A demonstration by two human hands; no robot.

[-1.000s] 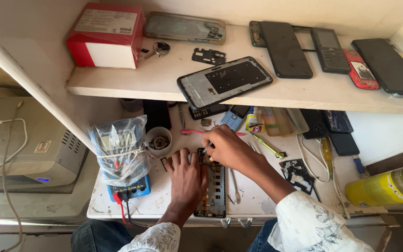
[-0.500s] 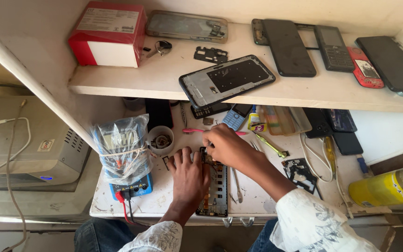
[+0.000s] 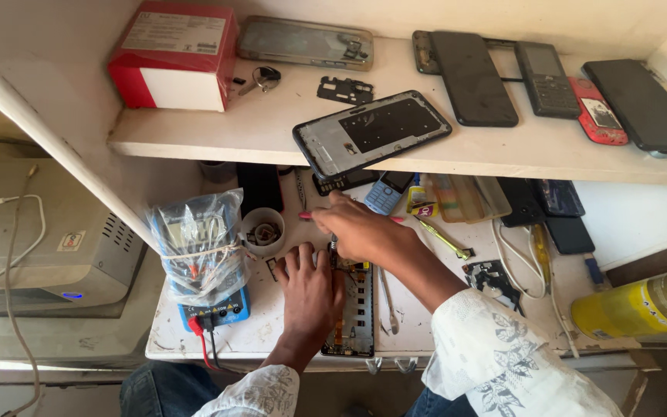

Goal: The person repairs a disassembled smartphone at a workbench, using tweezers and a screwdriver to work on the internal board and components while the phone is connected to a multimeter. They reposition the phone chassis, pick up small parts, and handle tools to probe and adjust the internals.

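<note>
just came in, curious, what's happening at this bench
A person is working on an opened phone lying on the white bench. The left hand presses flat on it, while the right hand holds a pink-handled tool upright over its top end. A bagged multimeter stands beside them.

Bright, warm daylight, from upper right by the look of it. Shelf point(image 3: 272, 127) top evenly lit, near washed out at the far wall. Soft shadow under the shelf over the back of the bench point(image 3: 272, 332); dark below the bench edge. Mild glare on the plastic-bagged meter point(image 3: 198, 247) and yellow can point(image 3: 642, 305). Sharp across the middle, no motion blur on hands. Wide-angle bend at the edges, left post leaning. Fine detail on small parts lost.
</note>
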